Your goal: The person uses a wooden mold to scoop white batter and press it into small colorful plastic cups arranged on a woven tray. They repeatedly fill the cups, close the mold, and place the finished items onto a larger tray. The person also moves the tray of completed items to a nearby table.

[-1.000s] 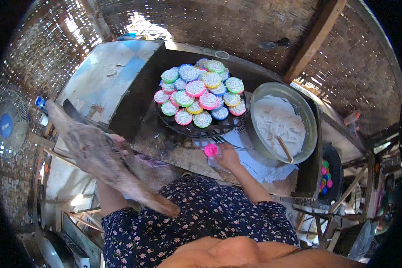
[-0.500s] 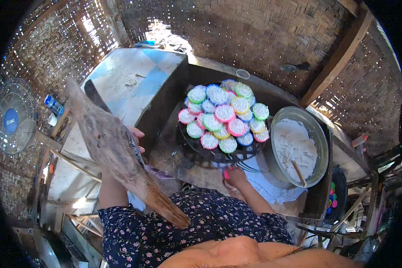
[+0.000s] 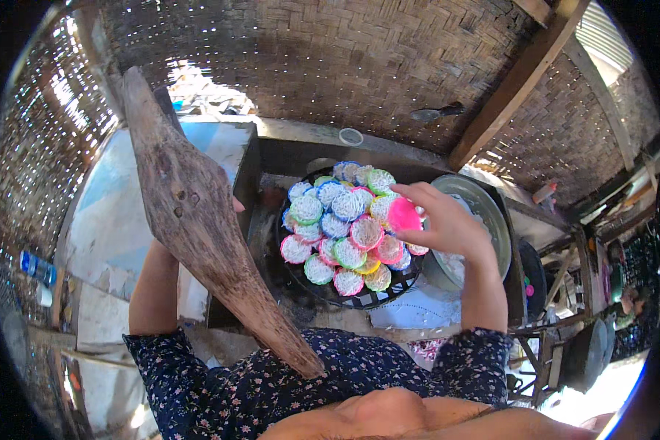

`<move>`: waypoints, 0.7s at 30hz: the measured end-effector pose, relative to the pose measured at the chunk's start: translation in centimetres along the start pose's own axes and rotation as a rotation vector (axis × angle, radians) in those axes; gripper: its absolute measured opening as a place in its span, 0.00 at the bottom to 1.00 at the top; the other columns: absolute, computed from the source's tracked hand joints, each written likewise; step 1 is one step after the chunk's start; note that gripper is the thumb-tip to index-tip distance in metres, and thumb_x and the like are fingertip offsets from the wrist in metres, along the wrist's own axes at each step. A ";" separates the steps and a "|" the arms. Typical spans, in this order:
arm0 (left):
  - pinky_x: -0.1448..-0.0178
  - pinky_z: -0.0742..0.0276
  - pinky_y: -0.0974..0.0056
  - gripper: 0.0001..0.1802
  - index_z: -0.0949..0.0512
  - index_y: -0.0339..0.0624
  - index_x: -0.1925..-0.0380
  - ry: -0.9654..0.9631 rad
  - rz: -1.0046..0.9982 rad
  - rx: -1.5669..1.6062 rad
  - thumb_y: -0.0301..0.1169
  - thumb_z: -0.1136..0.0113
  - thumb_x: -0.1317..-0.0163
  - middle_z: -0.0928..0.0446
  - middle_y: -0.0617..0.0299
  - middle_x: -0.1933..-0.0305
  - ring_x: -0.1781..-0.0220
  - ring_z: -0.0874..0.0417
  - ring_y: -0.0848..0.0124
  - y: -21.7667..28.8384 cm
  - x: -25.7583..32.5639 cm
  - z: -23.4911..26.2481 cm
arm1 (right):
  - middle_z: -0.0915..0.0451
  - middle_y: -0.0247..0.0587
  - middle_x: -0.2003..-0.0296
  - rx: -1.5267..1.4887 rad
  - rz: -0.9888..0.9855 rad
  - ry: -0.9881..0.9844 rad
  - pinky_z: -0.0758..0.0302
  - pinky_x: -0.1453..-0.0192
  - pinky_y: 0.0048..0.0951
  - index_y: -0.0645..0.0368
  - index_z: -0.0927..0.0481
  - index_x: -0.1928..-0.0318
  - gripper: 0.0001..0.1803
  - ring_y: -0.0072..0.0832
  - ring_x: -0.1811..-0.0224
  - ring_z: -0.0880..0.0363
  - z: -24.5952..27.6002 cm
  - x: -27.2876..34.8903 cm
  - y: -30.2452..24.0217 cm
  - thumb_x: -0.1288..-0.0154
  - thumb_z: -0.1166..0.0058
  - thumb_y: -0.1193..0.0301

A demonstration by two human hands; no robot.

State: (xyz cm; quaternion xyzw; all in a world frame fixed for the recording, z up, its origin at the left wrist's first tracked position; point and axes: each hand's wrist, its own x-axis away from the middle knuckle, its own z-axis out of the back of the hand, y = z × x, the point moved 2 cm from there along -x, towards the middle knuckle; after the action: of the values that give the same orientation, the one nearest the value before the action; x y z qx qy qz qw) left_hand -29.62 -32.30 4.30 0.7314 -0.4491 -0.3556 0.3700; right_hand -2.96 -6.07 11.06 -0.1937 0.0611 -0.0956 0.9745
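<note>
My right hand (image 3: 451, 220) is raised over the right side of a pile of small round mats (image 3: 350, 207). Its fingers grip a bright pink round disc (image 3: 405, 215) by the edge. The mats have coloured rims and white noodle-like strands on top, and they are heaped on a black slatted tray (image 3: 359, 299). On the left, a long rough wooden piece (image 3: 191, 198) slants from the upper left toward my lap. My left hand (image 3: 238, 205) is behind it, with only a fingertip showing; its grip is hidden.
A large metal basin (image 3: 500, 220) with white paste stands right of the pile, partly behind my right arm. White cloth (image 3: 418, 308) lies near it. A blue-and-white surface (image 3: 110, 198) is at left. A dark-walled trough (image 3: 517, 271) surrounds the tray.
My right hand has risen from the trough's near side to the pile's right side, with the pink disc in its fingers. My view has shifted, and the wooden piece now looks sharper.
</note>
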 end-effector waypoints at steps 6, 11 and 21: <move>0.55 0.21 0.59 0.33 0.32 0.27 0.52 -0.116 -0.103 -0.703 0.51 0.50 0.41 0.25 0.47 0.59 0.57 0.21 0.64 -3.5 -3.7 7.9 | 0.29 0.49 0.53 0.194 -0.044 -0.131 0.29 0.48 0.41 0.49 0.38 0.38 0.40 0.47 0.51 0.27 -4.6 -5.8 1.5 0.53 0.38 0.64; 0.41 0.30 0.57 0.35 0.35 0.33 0.45 -0.302 -0.024 -0.587 0.47 0.44 0.45 0.29 0.47 0.45 0.44 0.27 0.63 -3.8 -5.6 7.2 | 0.30 0.50 0.51 0.259 -0.086 -0.215 0.31 0.46 0.43 0.48 0.40 0.37 0.42 0.48 0.50 0.28 -5.2 -6.4 1.6 0.53 0.37 0.63; 0.45 0.28 0.63 0.29 0.25 0.41 0.57 -0.083 -0.343 -0.928 0.35 0.29 0.62 0.21 0.55 0.56 0.52 0.21 0.64 -3.0 -9.7 -3.7 | 0.31 0.48 0.46 -1.021 -0.013 -0.272 0.36 0.39 0.39 0.67 0.44 0.37 0.52 0.39 0.41 0.33 -5.5 -1.0 -4.1 0.46 0.59 0.33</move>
State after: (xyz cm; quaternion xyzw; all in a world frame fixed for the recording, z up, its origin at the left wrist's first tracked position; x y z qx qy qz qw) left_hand -28.64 -21.61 5.24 0.5381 -0.1311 -0.6026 0.5746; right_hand -5.44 -11.64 7.70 -0.6548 -0.0284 -0.0339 0.7545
